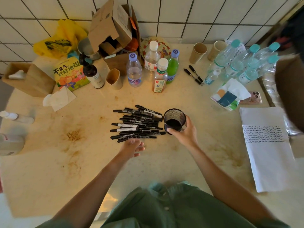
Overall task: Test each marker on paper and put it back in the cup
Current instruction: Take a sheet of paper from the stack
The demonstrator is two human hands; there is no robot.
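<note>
Several black markers point(138, 123) lie in a loose pile on the beige table point(92, 162), near its middle. Right of the pile stands a black mesh cup point(174, 120), empty inside, and my right hand point(184, 131) grips it from the near right side. My left hand point(132, 146) hovers just in front of the pile with relaxed fingers, holding nothing. White paper point(269, 148) with rows of black wavy test lines lies at the right edge of the table.
Plastic bottles point(153, 68), paper cups point(198, 52), a cardboard box point(113, 30), a pump bottle point(92, 73) and a colourful book point(69, 73) crowd the far side. Two black pens point(194, 74) lie right of the bottles. A tissue pack point(228, 95) and a phone point(253, 97) sit beyond the paper.
</note>
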